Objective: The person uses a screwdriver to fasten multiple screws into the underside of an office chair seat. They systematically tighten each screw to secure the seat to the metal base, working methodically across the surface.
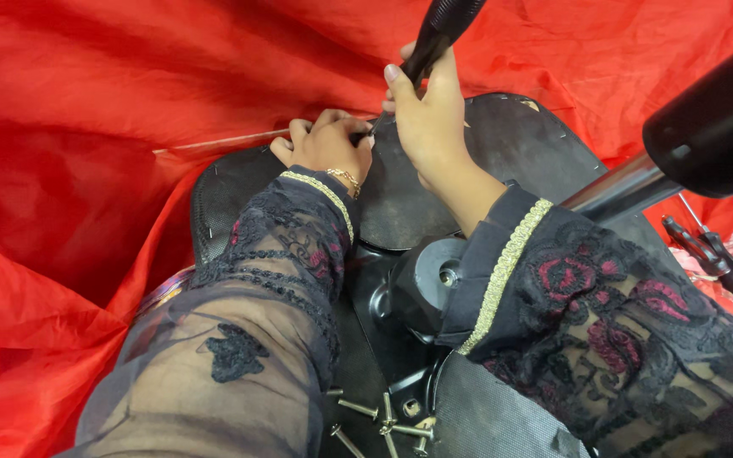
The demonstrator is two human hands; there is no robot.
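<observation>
Overhead, the right hand point(430, 110) grips a stiff black-handled screwdriver point(434, 38) while the left hand point(324, 144) pinches thin, slippery red fabric point(86, 127) against the rigid chair seat underside point(502, 136).

Both arms wear sheer black sleeves; the left sleeve point(239, 339) carries black embroidered flowers and beaded lines; the right sleeve point(629, 331) shows dark red roses on black lace. Each cuff is edged with gold braid; a thin gold bracelet point(348, 178) circles the left wrist.
</observation>
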